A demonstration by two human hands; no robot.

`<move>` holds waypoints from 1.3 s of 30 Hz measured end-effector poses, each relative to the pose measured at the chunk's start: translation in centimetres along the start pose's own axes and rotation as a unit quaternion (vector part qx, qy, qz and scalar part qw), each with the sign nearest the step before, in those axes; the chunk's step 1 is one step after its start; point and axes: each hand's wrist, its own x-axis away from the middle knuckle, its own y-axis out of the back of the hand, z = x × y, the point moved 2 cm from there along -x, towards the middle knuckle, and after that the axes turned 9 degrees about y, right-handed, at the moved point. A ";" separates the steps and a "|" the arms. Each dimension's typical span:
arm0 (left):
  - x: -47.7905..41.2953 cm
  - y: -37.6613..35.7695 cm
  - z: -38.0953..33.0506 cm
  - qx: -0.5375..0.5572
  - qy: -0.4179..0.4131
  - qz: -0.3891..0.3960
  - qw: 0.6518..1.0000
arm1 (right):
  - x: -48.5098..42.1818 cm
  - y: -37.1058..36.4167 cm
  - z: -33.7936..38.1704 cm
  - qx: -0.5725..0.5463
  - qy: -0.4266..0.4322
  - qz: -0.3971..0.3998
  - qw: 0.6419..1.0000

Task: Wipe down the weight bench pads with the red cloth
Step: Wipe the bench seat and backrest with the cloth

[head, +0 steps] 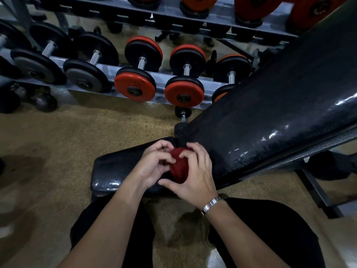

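Two hands: we see the left hand [154,164] and the right hand [196,176] meet over the inner end of the seat pad [111,169], one bundle between them.
Left grip: fingers curled in, with the fingertips pinching the left side of the red cloth [178,165].
Right grip: fingers bent over the top of the cloth and the thumb tucked beneath it, so the hand wraps it closely.
Cloth: crumpled into a small wad and held by both hands just beside the gap where the two pads meet. We cannot tell whether it touches the seat pad.
Seat pad surface: black and glossy, lying flat, its near left corner catching the light.
Back pad [280,113]: black and long, tilted up toward the right, with bright glints along its lower edge.
Wrist: a silver bracelet [210,204] on the right one.
Legs: black trousers [270,229] at the bottom of the view.
Rack [108,69]: grey metal, behind the bench, loaded with dumbbells [139,74] that have black, grey and red ends.
Floor [58,151]: tan and speckled.
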 end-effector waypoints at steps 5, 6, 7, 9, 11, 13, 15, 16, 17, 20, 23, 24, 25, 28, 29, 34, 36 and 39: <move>0.2 -0.1 -0.4 0.069 0.024 0.070 0.995 | -2.3 0.4 -0.1 -0.139 -0.046 0.073 0.987; 0.2 0.0 -0.6 0.070 0.022 0.064 0.995 | -2.6 0.6 -0.1 -0.140 -0.057 0.081 0.985; 0.2 0.0 -0.7 0.067 0.016 0.056 0.996 | -2.7 0.8 -0.2 -0.125 -0.056 0.084 0.987; 0.2 0.3 -1.0 0.051 0.000 0.037 0.998 | -2.9 1.4 -0.4 -0.078 -0.030 0.103 0.991; 0.2 0.6 -1.0 0.032 -0.010 0.017 0.999 | -3.3 2.3 -0.7 -0.038 0.010 0.142 0.989; 0.3 0.6 -0.9 0.021 -0.007 0.004 1.000 | -3.8 3.2 -1.0 -0.009 0.056 0.177 0.983; 0.2 0.5 -0.8 0.013 0.002 -0.005 1.000 | -4.3 3.8 -1.2 -0.003 0.086 0.215 0.973; 0.2 0.6 -0.8 0.005 0.006 -0.011 1.000 | -4.5 4.0 -1.2 0.000 0.098 0.236 0.967; 0.1 0.6 -0.8 -0.006 0.008 -0.017 1.000 | -4.6 4.2 -1.2 0.013 0.114 0.258 0.959; 0.0 0.8 -0.6 -0.042 0.012 -0.050 0.998 | -5.1 4.2 -1.3 0.119 0.170 0.323 0.923; -0.2 0.9 -0.4 -0.052 0.014 -0.090 0.994 | -6.1 4.3 -1.1 0.231 0.225 0.357 0.877; -0.3 0.9 -0.3 -0.050 0.014 -0.100 0.994 | -6.6 4.3 -1.1 0.253 0.241 0.360 0.865; -0.4 0.9 -0.3 -0.044 0.016 -0.109 0.993 | -7.0 4.3 -1.0 0.265 0.254 0.365 0.855; -0.9 0.9 -0.1 -0.015 0.018 -0.133 0.991 | -8.7 4.0 -1.3 0.271 0.264 0.401 0.834; -1.1 0.9 -0.1 -0.006 0.017 -0.143 0.990 | -9.2 4.0 -1.5 0.267 0.262 0.412 0.831; -3.1 1.0 -0.3 -0.010 0.005 -0.163 0.987 | -11.3 3.5 -3.1 0.256 0.267 0.418 0.830; -4.1 1.5 -0.3 -0.037 -0.005 -0.178 0.983 | -11.8 3.0 -3.8 0.266 0.281 0.410 0.826; -4.9 2.6 -0.1 -0.255 -0.036 -0.244 0.935 | -12.4 2.0 -5.4 0.298 0.286 0.407 0.815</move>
